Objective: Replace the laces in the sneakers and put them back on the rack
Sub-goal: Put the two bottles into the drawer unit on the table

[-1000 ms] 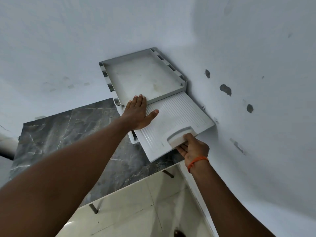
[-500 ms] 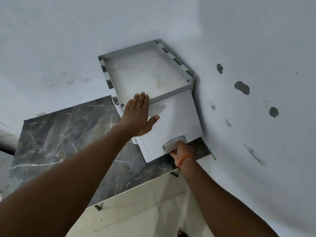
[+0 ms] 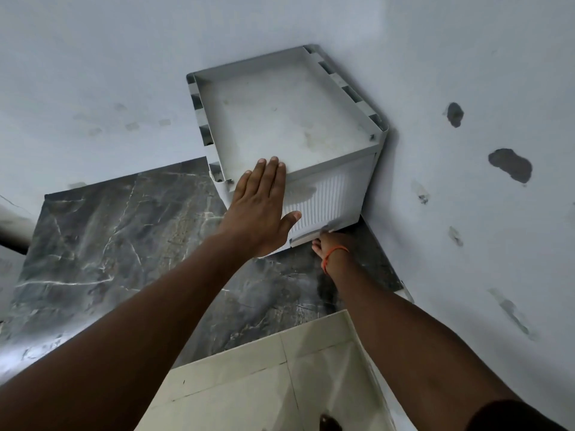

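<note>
A white plastic shoe rack box [image 3: 289, 119] stands in the corner of two walls, and its open top tray holds nothing. Its ribbed front door [image 3: 336, 197] hangs nearly upright against the box. My left hand [image 3: 261, 209] lies flat, fingers straight, across the box's front top edge and the upper part of the door. My right hand [image 3: 325, 245], with an orange thread on the wrist, holds the door's handle [image 3: 311, 236] at the lower edge; its fingers are mostly hidden. No sneakers or laces are in view.
The box sits on a dark marble-patterned slab [image 3: 124, 244]. Pale floor tiles [image 3: 264, 384] lie in front. A grey wall with chipped dark patches [image 3: 510, 164] runs close on the right, and another wall stands behind.
The ribbed door has swung down from sticking out flat to nearly upright against the box, my right hand following its handle. My left hand stayed on the front edge.
</note>
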